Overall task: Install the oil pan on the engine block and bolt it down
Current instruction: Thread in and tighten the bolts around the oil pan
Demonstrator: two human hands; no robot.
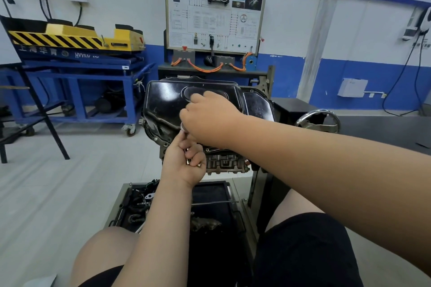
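Observation:
The black oil pan (pixel 168 98) sits on top of the upturned engine block (pixel 224 162), which is mounted on a stand in front of me. My right hand (pixel 207 116) reaches over the pan's near edge and pinches a bolt (pixel 183 127) at the flange. Just below it, my left hand (pixel 184 161) is curled round several brass-coloured bolts (pixel 198 165), with its index finger raised to touch the bolt in the right hand. The flange under both hands is hidden.
A tray (pixel 130 207) with dark parts and cables lies under the engine, between my knees. The stand's chrome handwheel (pixel 318 121) is at the right. A blue lift cart (pixel 77 72) stands at the left and a training board (pixel 214 11) behind the engine.

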